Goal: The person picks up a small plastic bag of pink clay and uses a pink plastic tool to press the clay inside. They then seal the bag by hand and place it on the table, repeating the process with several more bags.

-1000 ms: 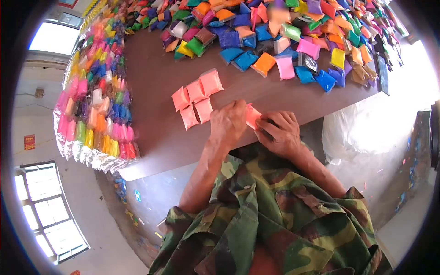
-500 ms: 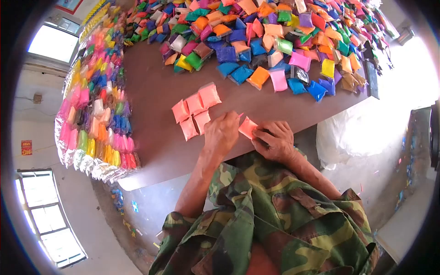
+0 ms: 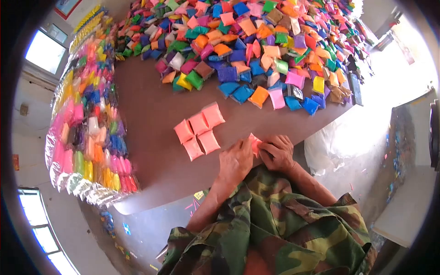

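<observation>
A small coral-pink packet (image 3: 255, 142) is held between my two hands near the table's front edge. My left hand (image 3: 236, 160) is closed, its fingertips at the packet's left side. My right hand (image 3: 277, 153) grips the right side with thumb and curled fingers. The fingers hide the lower part of this packet. Just to the left, several matching coral-pink packets (image 3: 199, 124) lie flat in two rows, close together on the brown table (image 3: 151, 151).
A large heap of small multicoloured packets (image 3: 238, 55) covers the far side of the table. Along the left edge stand stacked clear bags of coloured packets (image 3: 91, 133). White plastic sheeting (image 3: 327, 146) hangs beyond the right front edge.
My left hand was apart from the packet, pinching a thin pink strip; it has come right, against the packet. The strip is no longer visible. The whole view has shifted slightly.
</observation>
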Available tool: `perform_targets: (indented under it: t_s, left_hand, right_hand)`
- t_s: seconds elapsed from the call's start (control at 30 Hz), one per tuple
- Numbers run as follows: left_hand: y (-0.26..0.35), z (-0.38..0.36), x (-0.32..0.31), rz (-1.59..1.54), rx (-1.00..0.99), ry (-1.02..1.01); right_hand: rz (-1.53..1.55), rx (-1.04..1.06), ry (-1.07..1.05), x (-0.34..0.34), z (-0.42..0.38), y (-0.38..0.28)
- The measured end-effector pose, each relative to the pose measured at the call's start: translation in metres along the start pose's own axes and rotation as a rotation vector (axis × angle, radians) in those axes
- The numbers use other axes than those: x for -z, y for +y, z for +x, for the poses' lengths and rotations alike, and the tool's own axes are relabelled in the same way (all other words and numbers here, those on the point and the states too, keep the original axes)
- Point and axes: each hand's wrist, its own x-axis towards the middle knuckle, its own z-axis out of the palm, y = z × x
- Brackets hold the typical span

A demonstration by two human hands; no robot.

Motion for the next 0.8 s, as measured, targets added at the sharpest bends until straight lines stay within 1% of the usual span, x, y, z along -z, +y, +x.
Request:
perform_targets:
  t_s: [0.03,0.13,0.23,0.33,0.43,0.53,0.63,0.73,0.8]
  left_hand:
    - [-0.002,-0.001,0.001,0.006,0.006,-0.054]
    - [-0.006,0.000,-0.001,-0.062,-0.022,0.001]
    - [-0.009,0.000,-0.003,-0.073,0.034,-0.046]
    - [-0.008,-0.003,-0.007,-0.101,0.048,-0.025]
    - [0.006,-0.004,-0.006,-0.056,0.020,-0.024]
    - [0.006,-0.006,-0.013,-0.012,-0.032,0.014]
    - [0.011,0.004,-0.008,0.069,-0.042,0.013]
    - [-0.011,0.009,-0.007,0.222,0.093,-0.064]
    - [-0.026,0.017,0.006,0.110,0.092,-0.015]
  right_hand:
    - [0.001,-0.008,0.006,0.000,0.000,0.000]
    - [-0.007,-0.044,0.017,0.000,0.002,-0.005]
    - [0.021,-0.068,0.027,0.000,0.003,-0.006]
    - [0.026,-0.111,0.009,0.001,0.000,-0.007]
    - [0.071,-0.107,0.056,-0.001,-0.001,-0.004]
    - [0.081,-0.083,0.094,-0.003,0.000,-0.001]
    - [0.055,-0.070,0.062,-0.002,0.001,0.000]
    - [0.056,-0.088,0.047,0.001,0.006,-0.004]
    - [0.079,-0.104,0.040,-0.002,0.001,-0.001]
